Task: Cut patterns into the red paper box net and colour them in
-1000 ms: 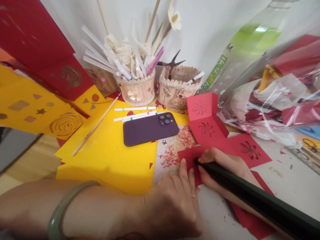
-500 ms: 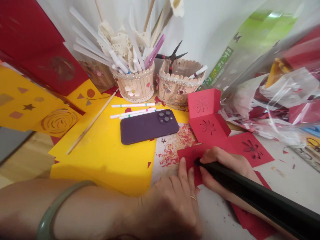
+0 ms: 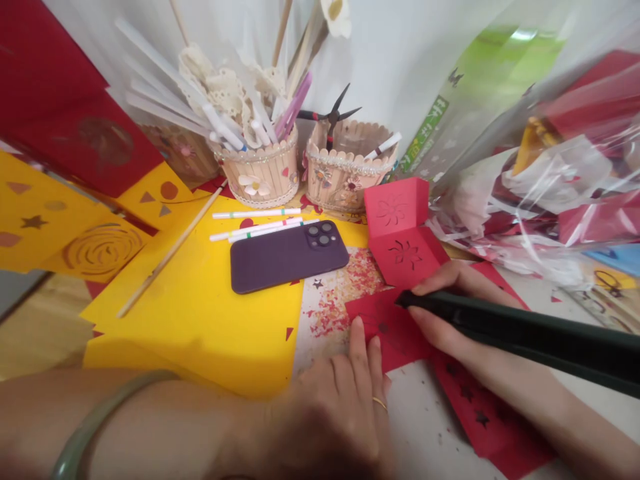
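Note:
My right hand (image 3: 460,303) grips a long black pen-like tool (image 3: 530,333), its narrow tip just over a red card cutout (image 3: 363,310); I cannot make out its exact kind. Dark flower lines mark this flap of the card. Fingers stretched out, my left hand (image 3: 340,407) presses on the flap's near left edge; it wears a gold ring. Behind, two joined red flaps stand partly folded up, with cut flower shapes (image 3: 406,255). A further red strip with star holes (image 3: 467,393) lies under my right forearm.
Left of my hands, a purple phone (image 3: 287,257) and white paper sticks (image 3: 255,214) lie on yellow card (image 3: 200,320), beside a wooden stick (image 3: 173,250). Decorated stick baskets (image 3: 260,177) hold pens and pliers (image 3: 334,118). A clear plastic bag (image 3: 540,180) fills the right back.
My right hand and the black tool have moved up and away from the left fingers, and the tool lies flatter. The left hand keeps its place on the card. The view has shifted slightly.

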`<state>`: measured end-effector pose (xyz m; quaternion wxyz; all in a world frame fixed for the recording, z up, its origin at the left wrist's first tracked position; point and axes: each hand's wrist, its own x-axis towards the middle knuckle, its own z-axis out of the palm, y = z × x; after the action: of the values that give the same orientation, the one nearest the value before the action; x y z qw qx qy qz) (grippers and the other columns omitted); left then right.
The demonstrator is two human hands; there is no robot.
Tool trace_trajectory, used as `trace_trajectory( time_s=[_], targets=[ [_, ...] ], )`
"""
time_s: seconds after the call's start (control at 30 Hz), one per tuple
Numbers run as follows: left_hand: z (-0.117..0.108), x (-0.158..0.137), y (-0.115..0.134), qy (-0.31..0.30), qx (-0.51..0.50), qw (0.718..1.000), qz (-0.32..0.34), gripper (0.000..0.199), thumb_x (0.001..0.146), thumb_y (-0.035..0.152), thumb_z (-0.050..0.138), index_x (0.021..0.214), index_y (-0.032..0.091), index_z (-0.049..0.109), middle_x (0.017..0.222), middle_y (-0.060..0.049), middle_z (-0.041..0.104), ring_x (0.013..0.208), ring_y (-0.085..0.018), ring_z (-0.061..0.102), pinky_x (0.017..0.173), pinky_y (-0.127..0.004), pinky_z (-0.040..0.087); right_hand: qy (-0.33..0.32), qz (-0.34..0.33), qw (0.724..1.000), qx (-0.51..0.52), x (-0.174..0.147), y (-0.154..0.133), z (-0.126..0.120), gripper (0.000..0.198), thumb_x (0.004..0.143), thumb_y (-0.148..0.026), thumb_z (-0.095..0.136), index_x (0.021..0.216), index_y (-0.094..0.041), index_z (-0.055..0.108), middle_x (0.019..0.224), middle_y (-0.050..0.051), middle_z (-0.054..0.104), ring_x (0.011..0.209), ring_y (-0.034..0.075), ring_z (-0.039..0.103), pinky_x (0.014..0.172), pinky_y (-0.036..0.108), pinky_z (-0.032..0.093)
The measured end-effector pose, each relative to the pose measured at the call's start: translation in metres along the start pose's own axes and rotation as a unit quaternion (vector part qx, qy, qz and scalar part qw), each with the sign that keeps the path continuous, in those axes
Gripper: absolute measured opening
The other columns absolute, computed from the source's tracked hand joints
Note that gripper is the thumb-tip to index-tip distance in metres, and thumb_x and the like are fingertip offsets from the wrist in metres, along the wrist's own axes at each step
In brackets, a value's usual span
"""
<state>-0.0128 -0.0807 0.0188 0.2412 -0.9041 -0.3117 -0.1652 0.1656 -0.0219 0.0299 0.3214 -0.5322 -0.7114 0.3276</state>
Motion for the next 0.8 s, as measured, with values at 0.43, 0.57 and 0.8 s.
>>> trace_trajectory(
  time_s=[0.43,0.57,0.8],
  targets=[
    [0.009,-0.001,0.002,0.003,-0.036,0.998,-0.051,0.033,0.08,0.02,0.062,0.099,-0.006,0.064,0.097,-0.026,0.065,0.053,-0.02,0.064,0.031,-0.02,0.038,-0.022,-0.051,0.997,-0.057,-0.003,0.006,0.012,0.011,0.071,-0.017,0.059,0.078,-0.024,0.053,0.061,-0.005,0.063,0.046,0.01,0.057,0.045,0.019,0.047],
    [0.009,0.001,0.001,-0.002,-0.035,0.998,-0.058,0.031,0.08,0.02,0.062,0.098,-0.005,0.065,0.095,-0.025,0.066,0.054,-0.021,0.065,0.029,-0.019,0.036,-0.052,-0.053,0.995,-0.061,-0.004,0.004,0.008,0.007,0.076,-0.021,0.058,0.081,-0.024,0.054,0.068,-0.003,0.067,0.059,0.013,0.065,0.055,0.02,0.053],
    [0.009,0.002,0.0,-0.004,-0.024,0.998,-0.052,0.023,0.085,0.019,0.057,0.091,0.0,0.069,0.094,-0.024,0.066,0.038,-0.011,0.055,0.028,-0.017,0.032,-0.065,-0.05,0.995,-0.059,-0.007,-0.003,0.006,0.006,0.079,-0.021,0.053,0.085,-0.024,0.055,0.072,-0.001,0.069,0.065,0.015,0.068,0.054,0.02,0.053]
  ],
)
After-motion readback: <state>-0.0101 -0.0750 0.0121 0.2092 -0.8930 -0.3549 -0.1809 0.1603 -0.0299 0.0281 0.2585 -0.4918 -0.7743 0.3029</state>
